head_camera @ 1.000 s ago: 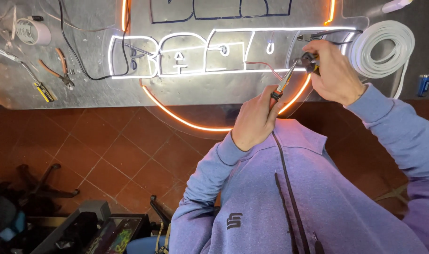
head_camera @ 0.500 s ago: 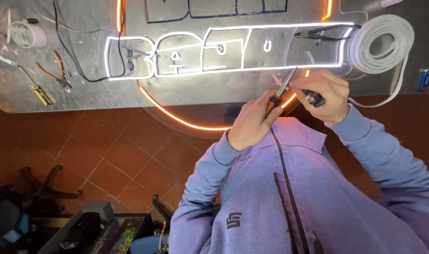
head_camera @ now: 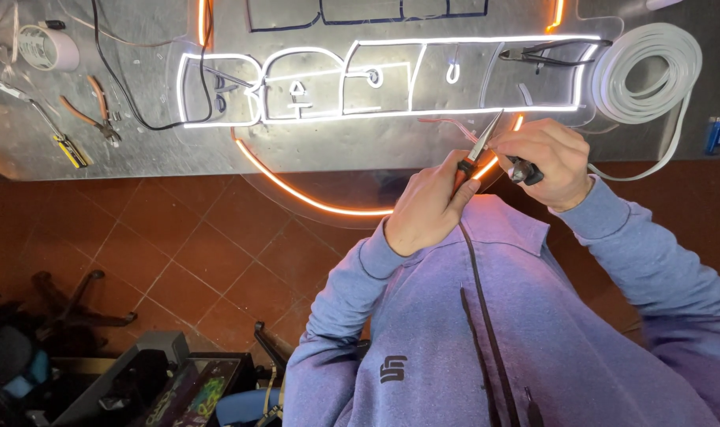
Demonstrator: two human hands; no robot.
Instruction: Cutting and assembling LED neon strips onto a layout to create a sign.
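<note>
Steel-grey, slim needle-nose pliers with a red-and-black handle (head_camera: pixel 477 152) sit in the left hand (head_camera: pixel 431 207), whose fingers are curled tight round the handle, thumb pressed along its side, the pointed tip aimed up toward the table edge. Right hand (head_camera: pixel 548 162) is closed in a fist over a dark, stubby tool handle (head_camera: pixel 526 171) that pokes out between its fingers, and it touches the pliers' tip near thin red wires (head_camera: pixel 448 124); exactly what the fingertips pinch there I cannot tell. Both hands hover just off the near edge of the grey metal worktable (head_camera: pixel 328 154), in front of the glowing white neon-style letter sign (head_camera: pixel 376 79) and a glowing orange curved strip (head_camera: pixel 312 198) that bows beyond the table edge. A coil of white flexible strip (head_camera: pixel 648 71) lies just right of the sign, with a small blue lighter (head_camera: pixel 716 134) further right. Far left on the table lie orange-handled pliers (head_camera: pixel 91 111), a yellow-and-black-handled screwdriver (head_camera: pixel 56 134) and a white tape roll (head_camera: pixel 48 47). A black cord (head_camera: pixel 482 300) runs down the lilac sweatshirt (head_camera: pixel 455 348)
</note>
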